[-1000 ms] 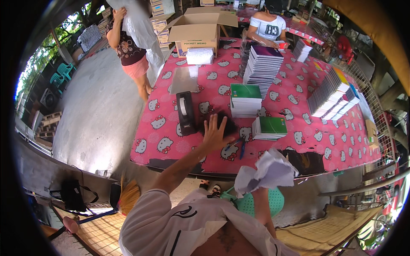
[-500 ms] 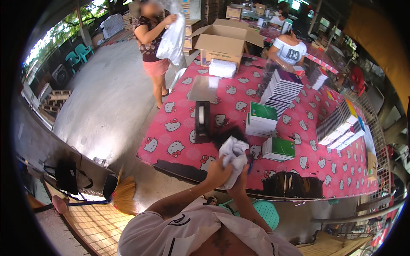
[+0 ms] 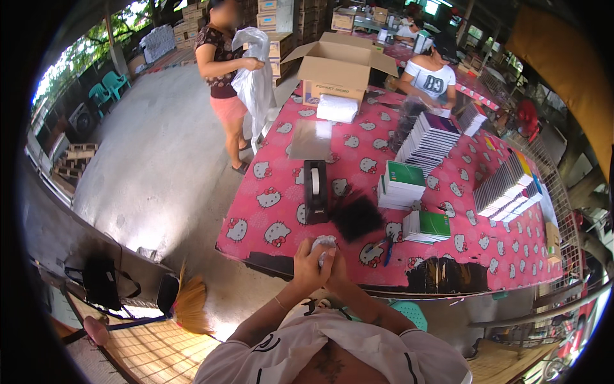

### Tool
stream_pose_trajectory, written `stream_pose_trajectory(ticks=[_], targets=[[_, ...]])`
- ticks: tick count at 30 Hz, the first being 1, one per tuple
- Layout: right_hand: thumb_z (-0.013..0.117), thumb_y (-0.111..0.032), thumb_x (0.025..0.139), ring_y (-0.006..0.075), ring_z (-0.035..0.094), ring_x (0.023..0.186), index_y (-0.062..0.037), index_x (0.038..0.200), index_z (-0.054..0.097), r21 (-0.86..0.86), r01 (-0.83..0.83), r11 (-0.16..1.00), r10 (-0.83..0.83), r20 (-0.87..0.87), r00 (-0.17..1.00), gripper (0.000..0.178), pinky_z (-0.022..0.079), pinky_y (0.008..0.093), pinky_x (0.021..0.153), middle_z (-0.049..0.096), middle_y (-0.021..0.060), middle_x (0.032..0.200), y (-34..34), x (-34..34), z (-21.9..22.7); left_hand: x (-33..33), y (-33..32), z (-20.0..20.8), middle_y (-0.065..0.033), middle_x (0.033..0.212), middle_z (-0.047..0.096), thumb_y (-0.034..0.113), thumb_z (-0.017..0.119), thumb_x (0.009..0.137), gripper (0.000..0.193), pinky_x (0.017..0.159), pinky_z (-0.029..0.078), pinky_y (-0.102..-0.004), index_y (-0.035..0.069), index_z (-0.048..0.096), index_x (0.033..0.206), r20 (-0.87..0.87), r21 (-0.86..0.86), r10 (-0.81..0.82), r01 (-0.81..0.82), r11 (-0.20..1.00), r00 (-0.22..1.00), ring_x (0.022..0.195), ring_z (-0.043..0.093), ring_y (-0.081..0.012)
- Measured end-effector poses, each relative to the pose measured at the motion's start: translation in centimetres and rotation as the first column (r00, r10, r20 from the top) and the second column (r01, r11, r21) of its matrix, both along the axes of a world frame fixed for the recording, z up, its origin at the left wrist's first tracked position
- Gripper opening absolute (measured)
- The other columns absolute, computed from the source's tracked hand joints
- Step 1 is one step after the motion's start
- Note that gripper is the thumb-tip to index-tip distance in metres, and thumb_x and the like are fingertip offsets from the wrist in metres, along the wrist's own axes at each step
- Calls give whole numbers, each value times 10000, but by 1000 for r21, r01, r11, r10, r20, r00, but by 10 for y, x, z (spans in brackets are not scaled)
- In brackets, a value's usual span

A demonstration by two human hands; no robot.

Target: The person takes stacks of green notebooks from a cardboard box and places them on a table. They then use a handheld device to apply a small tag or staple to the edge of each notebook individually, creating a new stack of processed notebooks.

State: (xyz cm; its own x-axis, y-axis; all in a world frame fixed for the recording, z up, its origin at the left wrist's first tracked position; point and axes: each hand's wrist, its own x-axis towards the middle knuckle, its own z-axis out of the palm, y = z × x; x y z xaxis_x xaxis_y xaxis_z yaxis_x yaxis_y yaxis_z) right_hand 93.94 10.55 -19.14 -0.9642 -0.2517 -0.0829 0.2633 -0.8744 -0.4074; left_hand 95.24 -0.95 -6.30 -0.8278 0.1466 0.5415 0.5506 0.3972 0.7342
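Pink patterned cloth covers the long table (image 3: 486, 256), and it is busy out there: a black tape dispenser (image 3: 315, 191) stands near the front edge, a dark square pad (image 3: 357, 217) lies just beside it, and stacks of notebooks (image 3: 401, 185) with green covers sit a little further back, with longer rows of books (image 3: 508, 189) fanned out to the right. An open cardboard box (image 3: 338, 67) waits at the far end, and two other people are at work there, one standing with a white plastic bag (image 3: 254, 80), one seated. Down front, both hands are pressed together over the near edge of the table. The left hand (image 3: 308, 267) is clenched around a crumpled ball of white paper (image 3: 323, 243), and the right hand (image 3: 336, 272) closes in against it from the other side, so only the top of the wad peeks out. It looks like a squeeze to pack that paper tight. To do it well, I'd say keep the palms cupped and opposed, press evenly all round, and turn the wad between squeezes so loose corners fold inward. Held low and close to the body, clear of the blue-handled scissors (image 3: 387, 246) on the cloth, nothing gets knocked.
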Motion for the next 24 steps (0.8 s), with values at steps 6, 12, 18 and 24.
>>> stream_pose_trajectory(ticks=[6,12,18,24], targets=[[354,-505,1054,185,538,1215,-146,1298,519,62,-43,997,29,206,978,464,427,381,1057,575,28,1266,-48,31,113,-12,-36,15,-130,803,562,231,643,903,171,588,488,-447,68,679,940,-91,-128,212,-223,967,973,696,608,-346],[339,-560,1046,158,560,1175,-167,1218,542,156,-112,981,82,182,980,474,444,366,1021,598,18,1198,-63,39,70,1,-53,-25,-92,782,594,224,645,886,150,567,489,-445,74,652,891,250,-143,144,-111,983,958,681,623,-345],[356,-540,1044,168,591,1100,-154,1197,574,144,-221,965,192,192,963,469,484,346,950,626,9,1145,-58,10,31,21,-85,-1,-233,1067,599,321,673,881,570,768,522,-469,21,488,1328,19,-60,211,-210,976,977,938,633,-407],[442,-496,1033,202,572,1172,-119,1352,502,325,-490,809,374,358,855,497,484,433,959,599,56,1268,-77,31,64,39,-167,-39,-255,1287,528,207,776,801,850,891,519,-494,58,301,1490,218,-8,361,-369,930,907,1104,588,-453]])
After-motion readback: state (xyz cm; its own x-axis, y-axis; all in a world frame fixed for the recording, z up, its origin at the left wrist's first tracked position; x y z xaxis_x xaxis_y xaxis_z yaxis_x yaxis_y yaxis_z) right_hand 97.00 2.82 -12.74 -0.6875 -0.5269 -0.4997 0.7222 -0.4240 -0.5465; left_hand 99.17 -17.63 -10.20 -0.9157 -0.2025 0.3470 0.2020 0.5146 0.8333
